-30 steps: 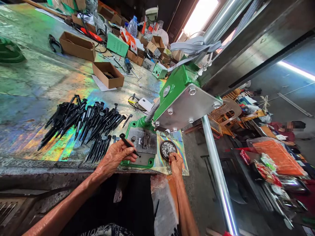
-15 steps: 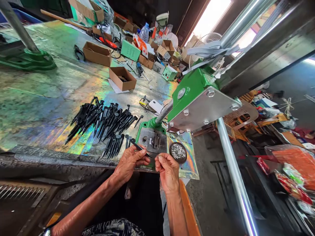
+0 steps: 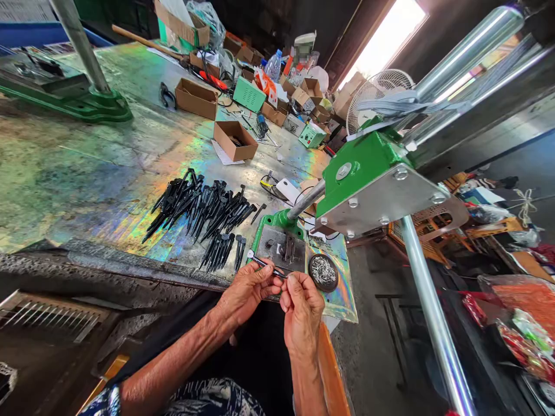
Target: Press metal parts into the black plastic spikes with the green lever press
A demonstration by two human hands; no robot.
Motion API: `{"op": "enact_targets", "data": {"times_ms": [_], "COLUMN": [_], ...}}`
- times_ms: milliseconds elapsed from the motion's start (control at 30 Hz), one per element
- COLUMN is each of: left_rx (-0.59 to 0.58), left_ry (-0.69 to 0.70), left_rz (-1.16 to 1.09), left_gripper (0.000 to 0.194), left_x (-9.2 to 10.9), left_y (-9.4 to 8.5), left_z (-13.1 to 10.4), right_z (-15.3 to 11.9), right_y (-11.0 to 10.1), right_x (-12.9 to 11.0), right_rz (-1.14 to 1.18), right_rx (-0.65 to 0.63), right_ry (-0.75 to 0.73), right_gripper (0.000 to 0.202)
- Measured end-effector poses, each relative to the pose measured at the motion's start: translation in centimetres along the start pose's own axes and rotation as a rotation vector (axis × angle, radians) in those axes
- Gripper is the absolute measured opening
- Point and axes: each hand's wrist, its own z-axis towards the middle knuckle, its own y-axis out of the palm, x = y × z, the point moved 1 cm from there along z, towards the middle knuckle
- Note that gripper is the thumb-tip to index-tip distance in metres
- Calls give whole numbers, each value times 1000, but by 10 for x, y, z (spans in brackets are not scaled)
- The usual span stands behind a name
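Across the lower middle of the view spread the broad metal-topped workbench [image 3: 108, 196], its near edge running close to the wearer's body. Taking the hands as the clock's centre, the green press [image 3: 368, 156] stood at one o'clock, its flat base plate [image 3: 269, 242] lying just beyond the fingers, and the heap of slim black pieces [image 3: 203, 205] lay at about ten. The change was in the hands: the right hand [image 3: 303, 312], which had been at the round dark dish [image 3: 334, 283] near three o'clock, had left it and now met the left hand [image 3: 247, 289]. Between them was one black piece [image 3: 262, 263], clamped by the left thumb and fingers, its flat head towards ten o'clock and its tip towards four. The right fingertips were pinched together at that tip, so both hands were now engaged on a single piece; whether they also gripped something tiny, I could not tell.
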Motion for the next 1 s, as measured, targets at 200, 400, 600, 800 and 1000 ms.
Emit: {"op": "enact_targets", "data": {"times_ms": [200,400,600,800,1000], "left_rx": [7,-31,-70,-66,-96], "left_ry": [6,17,166,351,468], "left_rz": [-20,-15,22,238,658], "left_gripper": [18,25,35,26,19], "left_x": [-1,-3,-11,-11,4], "left_y": [-2,-6,-2,4,9], "left_z": [-2,-1,-3,-6,7], "right_z": [-3,-4,-9,-3,12], "right_y": [3,2,3,3,0], "right_x": [1,6,14,20,21], "right_rz": [17,24,-82,40,157], "right_rx": [-2,12,144,208,144], "right_ry": [-13,-18,-96,-22,89], "right_gripper": [21,22,25,29,28]}}
